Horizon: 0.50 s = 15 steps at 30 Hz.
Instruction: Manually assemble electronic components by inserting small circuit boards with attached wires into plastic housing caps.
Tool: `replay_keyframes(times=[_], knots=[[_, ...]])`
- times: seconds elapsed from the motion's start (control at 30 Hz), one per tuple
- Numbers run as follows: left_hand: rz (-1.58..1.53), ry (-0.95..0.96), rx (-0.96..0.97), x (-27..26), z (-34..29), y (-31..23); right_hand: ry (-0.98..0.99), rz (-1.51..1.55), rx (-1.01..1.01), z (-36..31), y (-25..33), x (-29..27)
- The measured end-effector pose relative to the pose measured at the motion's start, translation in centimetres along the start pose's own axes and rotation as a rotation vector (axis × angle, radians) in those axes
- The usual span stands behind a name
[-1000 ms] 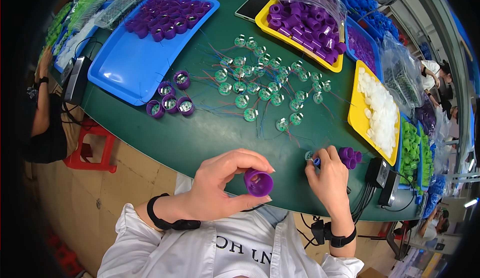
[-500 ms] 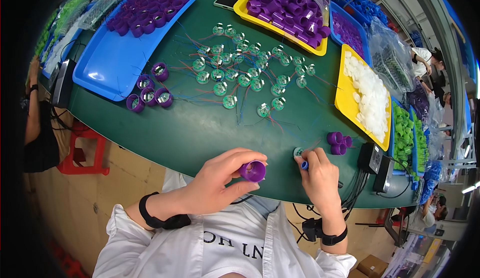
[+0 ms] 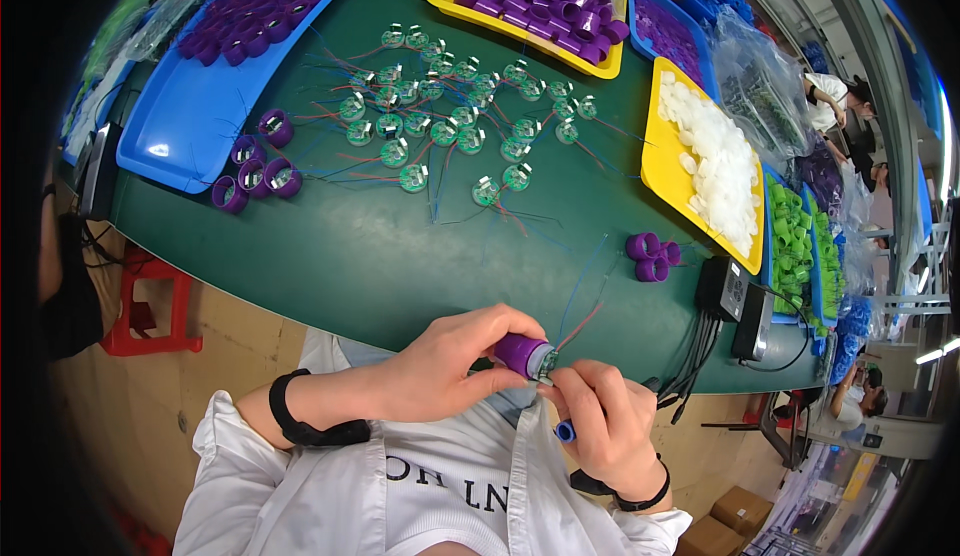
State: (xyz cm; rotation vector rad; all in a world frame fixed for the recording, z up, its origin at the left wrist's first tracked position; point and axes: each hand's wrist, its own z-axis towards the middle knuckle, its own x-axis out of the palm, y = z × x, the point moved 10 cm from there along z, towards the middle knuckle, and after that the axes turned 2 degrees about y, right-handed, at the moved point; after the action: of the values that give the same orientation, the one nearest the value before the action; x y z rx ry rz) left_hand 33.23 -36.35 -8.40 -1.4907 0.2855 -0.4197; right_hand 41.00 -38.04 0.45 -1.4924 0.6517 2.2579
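Observation:
Between the thumb and fingers of my left hand (image 3: 440, 368) is a purple plastic cup (image 3: 516, 352), tilted so that its mouth faces right. At that mouth sits a small green circuit board (image 3: 546, 364), pinched by the fingertips of my right hand (image 3: 612, 426); whether it is partly inside I cannot tell. Thin red and blue wires (image 3: 578, 326) rise from the board over the table. A blue-ended, rod-like tool (image 3: 566, 431) is also tucked in my right hand, its other end dark behind the hand.
Several wired circuit boards (image 3: 440, 131) lie across the green table (image 3: 370, 256). Purple cups (image 3: 652, 258) stand at right, board-filled ones (image 3: 256, 168) at left. Around are a blue tray (image 3: 165, 146), yellow trays of purple cups (image 3: 600, 68) and white pieces (image 3: 655, 171), and black power adapters (image 3: 722, 288).
My right hand has lifted a circuit board off the table and brought it left to the purple cup. My left hand has turned the cup's mouth toward it. The whole view has shifted slightly.

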Motion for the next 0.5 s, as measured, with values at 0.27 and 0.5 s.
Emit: replay_keyframes(times=[0.27,0.5], knots=[[0.059,-0.073,0.145,-0.5,-0.7,-1.8,-0.023,0.011,-0.145,0.3,1.9,-0.4],[0.201,-0.102,0.279,-0.8,-1.0,-3.3,-0.024,0.097,-0.058,0.2,1.3,0.0]])
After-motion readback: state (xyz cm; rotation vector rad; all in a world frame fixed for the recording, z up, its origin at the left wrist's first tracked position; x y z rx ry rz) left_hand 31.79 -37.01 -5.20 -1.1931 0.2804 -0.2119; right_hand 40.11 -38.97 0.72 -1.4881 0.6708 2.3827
